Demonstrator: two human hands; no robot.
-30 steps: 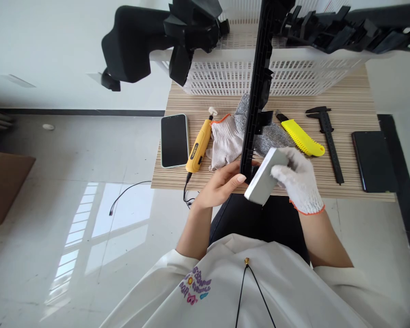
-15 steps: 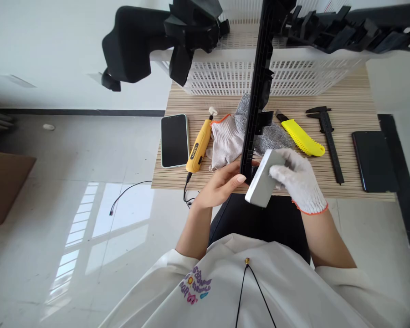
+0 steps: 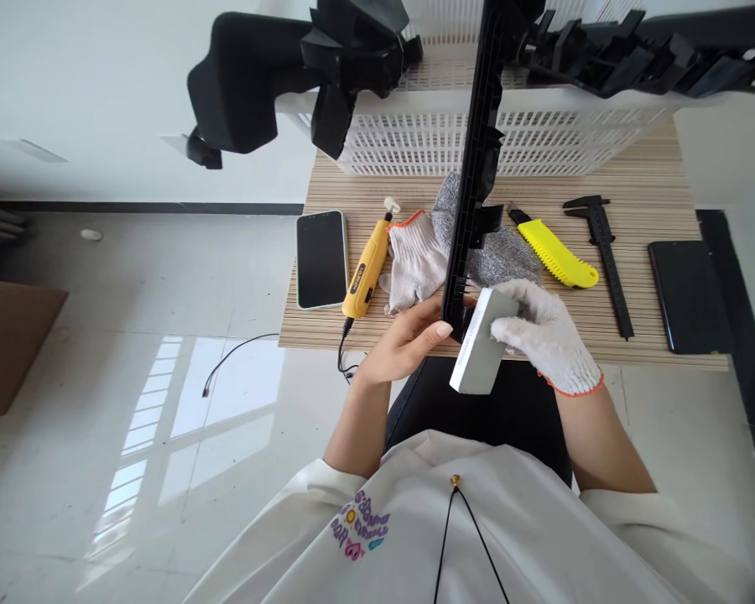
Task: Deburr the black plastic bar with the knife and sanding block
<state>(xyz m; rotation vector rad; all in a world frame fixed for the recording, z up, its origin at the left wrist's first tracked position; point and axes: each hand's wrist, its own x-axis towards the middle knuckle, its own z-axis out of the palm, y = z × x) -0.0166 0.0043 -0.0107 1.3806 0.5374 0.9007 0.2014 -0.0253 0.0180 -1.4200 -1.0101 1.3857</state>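
My bare left hand [image 3: 406,342] is closed around the near end of a long black plastic strip [image 3: 469,197], which rises away from me with ribs and clips along its side. In my right hand [image 3: 546,335], covered by a white knit glove with an orange cuff edge, is a grey sanding block [image 3: 486,340] with a white side face. The block stands tilted right beside the strip's near end; whether they touch I cannot tell. Part of my left fingers is hidden behind the strip.
On the table [image 3: 654,201] lie a yellow rotary tool [image 3: 368,268], knit gloves [image 3: 419,260], a yellow utility knife [image 3: 559,253], a black caliper [image 3: 607,260] and two phones [image 3: 322,260]. Behind stands a white basket [image 3: 408,138] with black plastic parts [image 3: 252,80] jutting over its rim.
My right hand has brought the sanding block slightly toward me and turned it, so more of its white side shows. My left hand and the strip have stayed put.
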